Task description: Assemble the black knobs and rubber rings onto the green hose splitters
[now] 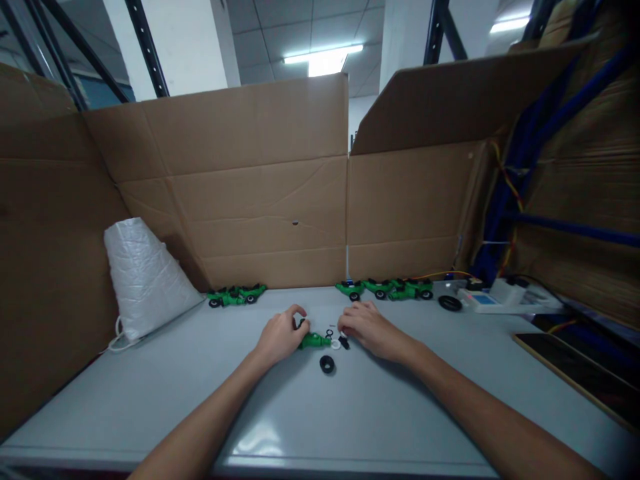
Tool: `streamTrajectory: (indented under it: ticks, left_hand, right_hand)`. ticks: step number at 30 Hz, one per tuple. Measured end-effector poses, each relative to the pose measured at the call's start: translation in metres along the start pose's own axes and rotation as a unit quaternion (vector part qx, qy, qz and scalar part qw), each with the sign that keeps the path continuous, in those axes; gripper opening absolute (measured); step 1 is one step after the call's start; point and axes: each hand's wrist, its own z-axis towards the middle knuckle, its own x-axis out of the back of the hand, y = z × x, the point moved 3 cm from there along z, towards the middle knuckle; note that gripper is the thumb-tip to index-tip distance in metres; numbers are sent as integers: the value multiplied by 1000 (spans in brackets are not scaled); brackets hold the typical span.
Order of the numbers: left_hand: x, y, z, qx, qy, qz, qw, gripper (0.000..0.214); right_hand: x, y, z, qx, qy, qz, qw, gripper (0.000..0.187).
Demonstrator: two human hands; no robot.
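Observation:
My left hand (281, 335) is curled round the rear of a small green toy car body (315, 341) lying on the grey table (350, 407), its fingers pinched near a dark wheel part. My right hand (367, 328) rests palm down just right of the car, fingers bent over small loose pieces: a white ring (335, 345) and small black bits (329, 332). A loose black tyre (327, 364) lies on the table a little in front of both hands.
Finished green toy cars stand along the cardboard wall, one group at left (236, 295) and several at right (387, 289). A white woven bag (145, 277) leans at left. Another black tyre (450, 303), a white device (500, 297) and a dark tablet (575, 367) lie at right.

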Motion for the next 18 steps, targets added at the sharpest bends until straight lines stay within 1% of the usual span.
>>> streamTrajectory:
  ticks: [4,9,10,11,13,14,15,18]
  left_hand:
    - [2,1,1,-5,-21,-27,999,33]
    - [11,0,6,-24,-100,-48,994,40]
    - [13,-2,7,-32,-95,-48,994,42]
    - [16,-4,7,-42,-70,-51,995,42]
    - [21,-9,5,-89,18,-69,994,41]
    - [22,-10,3,-122,43,-80,988,38]
    - [22,-12,1,-152,48,-90,983,35]
    - [22,-15,-3,-208,4,-130,969,32]
  right_hand:
    - [1,-3,-1,-4,1,8,1000,15]
    - [2,-7,-2,-31,3,0,1000,14]
    - [2,-8,-2,-34,0,-4,999,14]
    - [2,-8,-2,-35,-3,-7,999,14]
    - [1,-9,-2,-37,-10,-10,999,15]
    - [1,-8,-2,-37,-12,-11,999,15]
    - [1,-8,-2,-37,-13,-10,999,16]
    - [0,-6,-3,-36,-20,-7,999,18]
